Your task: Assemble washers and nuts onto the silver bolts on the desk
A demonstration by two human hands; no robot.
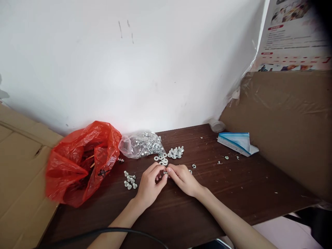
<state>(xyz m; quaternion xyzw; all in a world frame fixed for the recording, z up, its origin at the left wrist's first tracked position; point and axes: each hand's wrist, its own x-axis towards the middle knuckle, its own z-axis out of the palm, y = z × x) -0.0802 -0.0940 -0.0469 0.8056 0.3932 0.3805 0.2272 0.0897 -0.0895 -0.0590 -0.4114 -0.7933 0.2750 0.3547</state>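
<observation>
Near the middle of the dark wooden table (207, 197), my left hand (151, 181) pinches a small metal bolt (165, 172). My right hand (183, 178) meets it from the right, thumb and fingers closed at the bolt's other end; what they grip there is too small to make out. Just beyond the hands lie several flat washers (163, 159). A group of standing bolts (175, 152) is behind and to their right. More bolts (130, 180) sit left of my left hand. A loose nut (194, 166) lies to the right, another partly behind my right hand.
An open red plastic bag (83, 162) stands at the left, beside a clear bag of metal hardware (146, 144). Folded blue-white packaging (237, 142) and a clear cup (217, 125) are back right. Cardboard (285, 131) borders both sides. A black cable (124, 230) crosses the front.
</observation>
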